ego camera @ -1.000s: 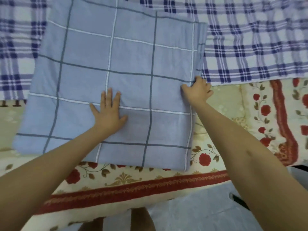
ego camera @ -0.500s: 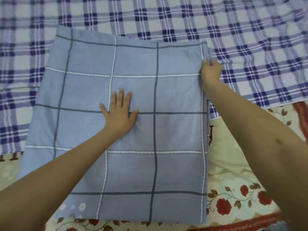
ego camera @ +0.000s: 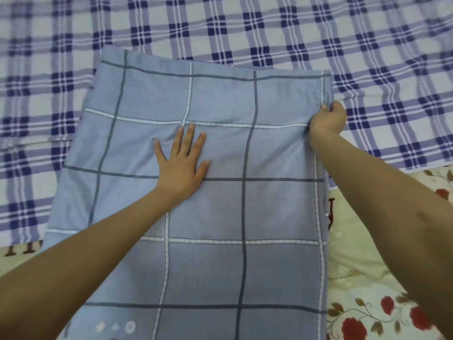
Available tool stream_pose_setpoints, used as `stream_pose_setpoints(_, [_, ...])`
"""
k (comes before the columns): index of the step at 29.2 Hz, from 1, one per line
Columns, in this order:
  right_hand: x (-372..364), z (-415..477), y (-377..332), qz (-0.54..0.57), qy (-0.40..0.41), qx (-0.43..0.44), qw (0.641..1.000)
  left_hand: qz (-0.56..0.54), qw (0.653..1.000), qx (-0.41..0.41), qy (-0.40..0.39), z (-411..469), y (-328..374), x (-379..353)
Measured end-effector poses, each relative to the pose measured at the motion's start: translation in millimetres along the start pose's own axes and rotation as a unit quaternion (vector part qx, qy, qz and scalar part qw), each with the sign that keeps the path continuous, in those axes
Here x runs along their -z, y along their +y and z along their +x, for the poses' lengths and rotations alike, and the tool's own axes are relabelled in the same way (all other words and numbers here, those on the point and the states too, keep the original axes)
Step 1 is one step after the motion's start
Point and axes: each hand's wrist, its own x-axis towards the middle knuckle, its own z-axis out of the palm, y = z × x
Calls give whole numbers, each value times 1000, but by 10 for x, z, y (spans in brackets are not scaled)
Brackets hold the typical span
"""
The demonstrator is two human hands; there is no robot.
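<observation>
A folded blue cloth (ego camera: 215,266) with a grid of grey and white lines lies flat on a bed and fills the middle of the head view. My left hand (ego camera: 182,158) presses flat on its centre, fingers spread and straight, a ring on one finger. My right hand (ego camera: 328,119) grips the cloth's right edge near the far right corner, fingers curled round the layered hem. The fabric puckers slightly between the two hands.
Under the cloth at the back and left spreads a purple and white plaid sheet (ego camera: 269,28). A cream cover with red roses (ego camera: 382,307) shows at the right and bottom right.
My right hand slid up the cloth's right edge toward the far corner. My left hand shifted farther onto the cloth's middle. The view moved forward over the cloth.
</observation>
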Motion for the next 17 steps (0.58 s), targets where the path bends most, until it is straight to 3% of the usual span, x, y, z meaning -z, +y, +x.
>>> stream_pose_setpoints(2, [-68, -89, -180, -133, 57, 84, 986, 5, 999, 32, 1, 137, -178, 91])
stream_pose_setpoints(4, [-126, -228, -314, -257, 83, 232, 934, -22, 997, 78, -21, 341, -326, 178])
stream_pose_setpoints(6, [-245, -536, -314, -295, -55, 414, 859, -20, 994, 91, -58, 554, -424, 246])
stream_pose_setpoints(7, [-343, -713, -210, -306, -147, 522, 783, -7, 993, 87, -76, 651, -464, 268])
stream_pose_setpoints(8, [-451, -841, -61, -330, -216, 631, 668, 5, 993, 82, -89, 771, -520, 294])
stream_pose_setpoints(9, [-465, -893, 70, -372, -260, 698, 554, 8, 991, 83, -102, 849, -543, 313])
stream_pose_setpoints(10, [-488, -806, 125, -414, -276, 717, 488, 7, 990, 93, -107, 953, -600, 363])
stream_pose_setpoints(11, [-500, -662, 155, -451, -278, 687, 498, 2, 987, 113, -111, 1033, -667, 384])
stream_pose_setpoints(12, [-493, -467, 150, -479, -259, 622, 563, -9, 984, 138, -114, 1112, -725, 419])
stream_pose_setpoints(14, [-385, -78, 135, -508, -169, 422, 732, -35, 975, 190, -109, 1159, -841, 396])
stream_pose_setpoints(15, [-336, 79, 64, -514, -132, 320, 785, -42, 969, 224, -98, 1195, -897, 418])
stream_pose_setpoints(17, [-290, 146, -64, -505, -106, 193, 835, -35, 953, 296, -58, 1210, -854, 425])
